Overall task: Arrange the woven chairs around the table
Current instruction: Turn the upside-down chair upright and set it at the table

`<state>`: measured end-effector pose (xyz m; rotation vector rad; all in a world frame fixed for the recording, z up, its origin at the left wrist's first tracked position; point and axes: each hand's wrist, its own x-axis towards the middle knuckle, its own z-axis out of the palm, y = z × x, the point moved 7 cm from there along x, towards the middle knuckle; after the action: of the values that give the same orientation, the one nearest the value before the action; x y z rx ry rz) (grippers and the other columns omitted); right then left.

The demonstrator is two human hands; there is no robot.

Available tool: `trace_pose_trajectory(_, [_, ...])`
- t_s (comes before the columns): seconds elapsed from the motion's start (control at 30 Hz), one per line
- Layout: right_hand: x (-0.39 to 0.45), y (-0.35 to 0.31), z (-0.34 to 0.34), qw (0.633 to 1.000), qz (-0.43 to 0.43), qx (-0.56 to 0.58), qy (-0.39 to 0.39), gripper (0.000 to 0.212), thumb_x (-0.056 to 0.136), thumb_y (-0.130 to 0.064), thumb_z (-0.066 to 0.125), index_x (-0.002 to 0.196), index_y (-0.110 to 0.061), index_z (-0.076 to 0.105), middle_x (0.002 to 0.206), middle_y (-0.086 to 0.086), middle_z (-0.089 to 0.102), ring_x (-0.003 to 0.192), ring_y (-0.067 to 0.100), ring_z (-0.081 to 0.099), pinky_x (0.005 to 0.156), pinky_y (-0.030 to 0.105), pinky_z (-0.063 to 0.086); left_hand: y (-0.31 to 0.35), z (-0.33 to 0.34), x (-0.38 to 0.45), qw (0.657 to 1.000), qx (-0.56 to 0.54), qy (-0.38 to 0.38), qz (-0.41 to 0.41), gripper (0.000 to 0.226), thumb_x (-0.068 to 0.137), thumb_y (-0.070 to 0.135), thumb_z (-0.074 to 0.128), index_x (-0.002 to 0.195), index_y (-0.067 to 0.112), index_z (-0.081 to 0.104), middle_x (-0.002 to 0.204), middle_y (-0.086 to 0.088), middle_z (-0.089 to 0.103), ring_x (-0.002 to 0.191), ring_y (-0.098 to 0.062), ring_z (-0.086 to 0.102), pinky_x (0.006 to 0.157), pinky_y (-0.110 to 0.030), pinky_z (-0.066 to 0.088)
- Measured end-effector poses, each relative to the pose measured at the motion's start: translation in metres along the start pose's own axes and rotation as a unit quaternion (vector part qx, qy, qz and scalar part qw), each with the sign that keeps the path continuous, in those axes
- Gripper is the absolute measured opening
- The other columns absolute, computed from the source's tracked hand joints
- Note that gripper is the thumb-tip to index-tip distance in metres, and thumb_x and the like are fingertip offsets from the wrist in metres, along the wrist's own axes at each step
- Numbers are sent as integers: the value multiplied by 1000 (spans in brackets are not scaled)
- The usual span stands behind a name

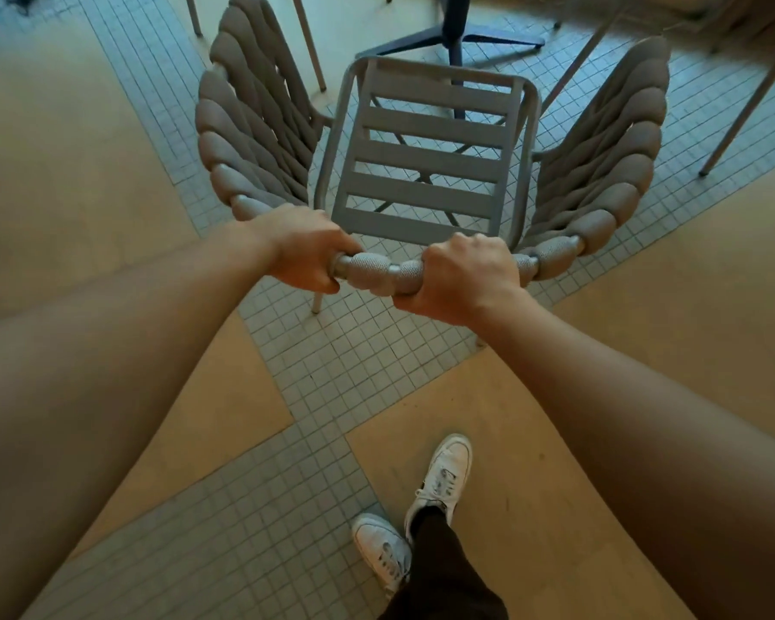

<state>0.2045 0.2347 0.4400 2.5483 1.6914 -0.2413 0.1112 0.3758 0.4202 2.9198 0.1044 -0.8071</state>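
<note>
Now woven chair (426, 172) facing table base (455, 33).

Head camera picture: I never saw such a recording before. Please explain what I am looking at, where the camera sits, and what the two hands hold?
No machine here: a person wears one wide camera on the head, looking down. The left hand and right hand both grip the top rail of a grey-brown woven armchair with a slatted metal seat. Beyond the chair stands the dark table base. Below are the tiled floor and the person's white shoes.
</note>
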Motion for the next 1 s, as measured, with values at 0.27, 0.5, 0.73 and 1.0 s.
trace_pose_trajectory(0.27, [14, 7, 0, 999, -6, 14, -32, 53, 71, -79, 47, 77, -30, 65, 61, -9, 52, 52, 15, 52, 51, 29, 38, 7, -20, -4, 990, 5, 140, 2, 65, 72, 86, 40, 109, 40, 65, 84, 15, 70, 69, -9, 64, 60, -31, 55])
trace_pose_trajectory(0.5, [52, 19, -6, 998, 32, 13, -55, 56, 64, -82, 46, 82, -33, 65, 63, -12, 47, 57, 18, 54, 52, 30, 34, -24, -37, 23, 977, 46, 210, -2, 75, 69, 96, 31, 88, 36, 72, 65, 12, 64, 53, -14, 56, 54, -26, 41])
trace_pose_trajectory(0.73, [100, 24, -12, 994, 84, 16, -74, 57, 60, -83, 48, 79, -32, 65, 63, -10, 53, 58, 18, 57, 55, 30, 40, -67, -57, 48, 976, 43, 215, 13, 84, 66, 99, 19, 81, 34, 69, 56, 12, 53, 48, -13, 52, 52, -26, 41])
trace_pose_trajectory(1.0, [154, 28, -22, 991, 114, -13, -70, 62, 55, -87, 39, 78, -35, 63, 60, -11, 46, 57, 21, 53, 56, 30, 38, -117, -78, 74, 977, 58, 202, 30, 85, 63, 99, 19, 87, 34, 70, 59, 12, 51, 55, -15, 55, 57, -28, 43])
